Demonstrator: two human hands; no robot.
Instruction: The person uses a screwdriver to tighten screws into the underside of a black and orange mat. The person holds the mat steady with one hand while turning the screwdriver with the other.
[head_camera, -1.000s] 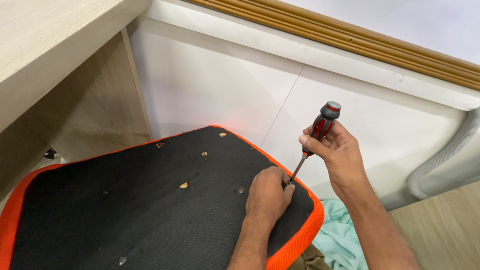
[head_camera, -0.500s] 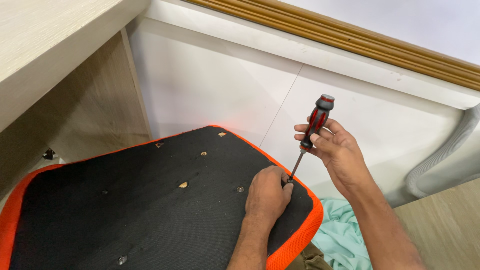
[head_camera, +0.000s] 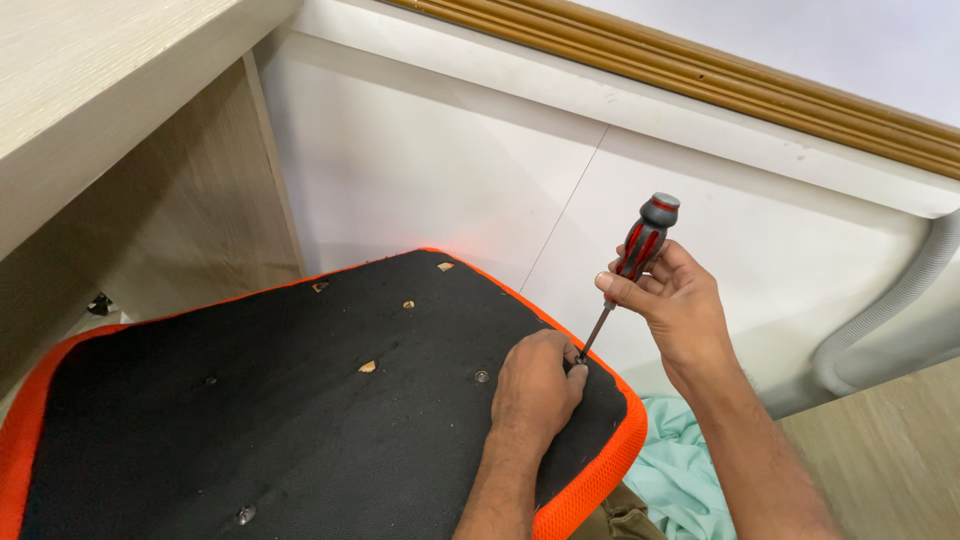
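Screwdriving underway: right hand (head_camera: 680, 310) fingers wrap the red-and-grey-handled screwdriver (head_camera: 640, 245), left hand (head_camera: 535, 385) fingers pinch its tip (screw hidden) on the orange-edged black fabric seat base (head_camera: 300, 400); turning needs steady downward pressure.

Lighting: bright, even, soft; source not visible. White wall panel (head_camera: 430, 170) evenly lit, no glare. Shadows: deep shade under the desk (head_camera: 90, 70) at far left; faint soft shadow beneath the right hand (head_camera: 675, 305) on the wall. Colour cast: orange glow on the wall just above the seat edge (head_camera: 600, 480). Black fabric dark but its weave shows. Focus: sharp throughout, screwdriver (head_camera: 640, 250) crisp; no motion blur. Slight wide-angle stretch at edges.
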